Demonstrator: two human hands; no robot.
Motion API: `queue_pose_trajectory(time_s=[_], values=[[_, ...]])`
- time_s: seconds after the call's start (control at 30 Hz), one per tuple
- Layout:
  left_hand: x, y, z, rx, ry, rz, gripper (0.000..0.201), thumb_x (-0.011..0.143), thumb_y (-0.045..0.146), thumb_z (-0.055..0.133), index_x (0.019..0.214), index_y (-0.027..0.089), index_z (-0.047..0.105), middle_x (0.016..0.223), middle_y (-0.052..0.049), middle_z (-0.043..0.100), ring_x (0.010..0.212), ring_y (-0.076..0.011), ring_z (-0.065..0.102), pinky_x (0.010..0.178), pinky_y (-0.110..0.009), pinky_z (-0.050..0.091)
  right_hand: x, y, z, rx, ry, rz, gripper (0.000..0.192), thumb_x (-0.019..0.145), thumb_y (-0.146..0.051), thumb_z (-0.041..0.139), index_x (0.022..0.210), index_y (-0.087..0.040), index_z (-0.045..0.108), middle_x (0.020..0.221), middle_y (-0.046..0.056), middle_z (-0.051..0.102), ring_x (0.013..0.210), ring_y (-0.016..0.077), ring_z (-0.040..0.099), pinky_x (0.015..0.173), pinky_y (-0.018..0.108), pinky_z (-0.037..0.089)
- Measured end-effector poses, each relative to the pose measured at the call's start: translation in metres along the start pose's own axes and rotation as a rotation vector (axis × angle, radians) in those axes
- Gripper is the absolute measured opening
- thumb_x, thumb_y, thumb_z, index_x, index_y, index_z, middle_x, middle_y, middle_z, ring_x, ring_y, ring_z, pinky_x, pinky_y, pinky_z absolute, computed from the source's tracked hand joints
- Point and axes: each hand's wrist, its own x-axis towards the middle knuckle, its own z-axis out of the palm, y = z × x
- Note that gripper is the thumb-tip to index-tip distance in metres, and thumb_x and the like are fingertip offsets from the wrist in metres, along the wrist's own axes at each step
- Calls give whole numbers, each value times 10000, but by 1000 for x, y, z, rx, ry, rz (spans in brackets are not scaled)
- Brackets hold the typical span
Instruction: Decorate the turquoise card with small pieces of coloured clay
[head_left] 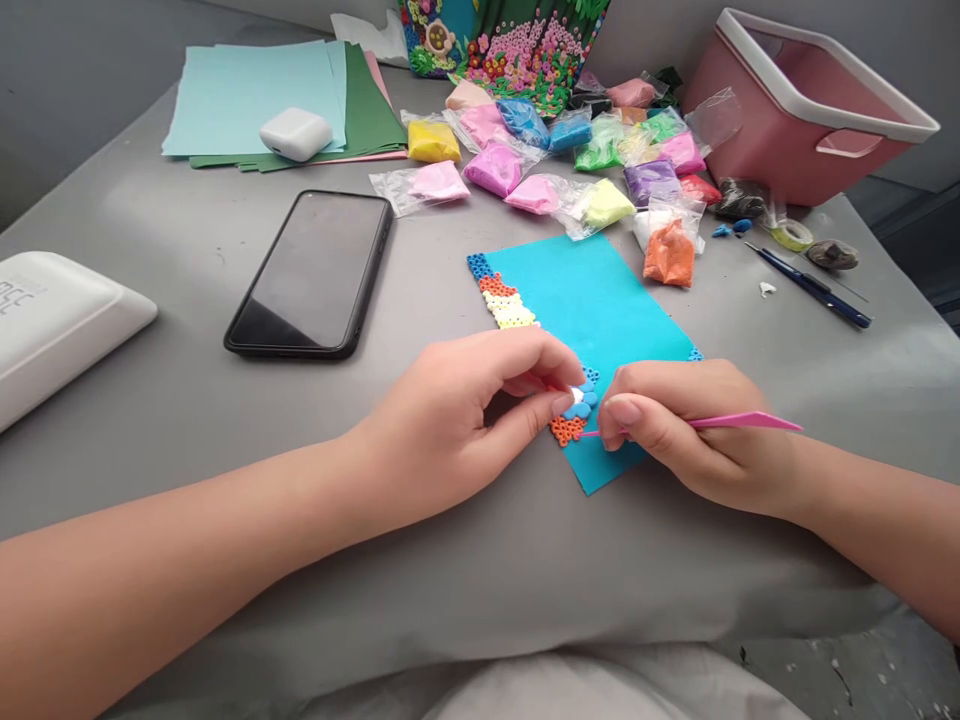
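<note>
A turquoise sheet (592,290) lies on the table, with small clay beads in blue, orange (499,286) and pale yellow along its left edge. Over that edge, my left hand (480,410) is closed in a pinch beside a blue clay flower (579,408) with a white middle. Whatever sits between its fingertips is too small to make out. My right hand (675,425) grips a slim pink clay tool (750,421). The tool's thin tip touches or nearly touches a patch of orange beads (567,430) near the sheet's lower corner.
Beyond the sheet lie several bags of coloured clay (495,168), a decorated clay picture (517,50) and a pink bin (787,120). To the left are a phone (311,275), coloured sheets (255,90), a white case (296,134) and a white device (60,320). A dark pen-like tool (814,288) rests right.
</note>
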Motion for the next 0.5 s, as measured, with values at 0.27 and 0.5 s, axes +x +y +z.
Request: queue_pose_trajectory(time_s=[0.27,0.5], values=[[-1,0,0,31,3,7,82,973,175,586,953,202,661,892,6,738,783,-120,718,724,-220,594,-6,1,-1,222,42,87,421,1112,-377,401,813,-203,641,720,5,652,628,127,575,575,269,453],[-1,7,1,-59,83,-34,59,958,169,635,959,219,666,930,8,762,853,-138,732,766,-254,609,-1,8,-2,302,454,-35,299,1086,-323,469,911,-231,694,848,38,650,854,196,644,771,368,530]])
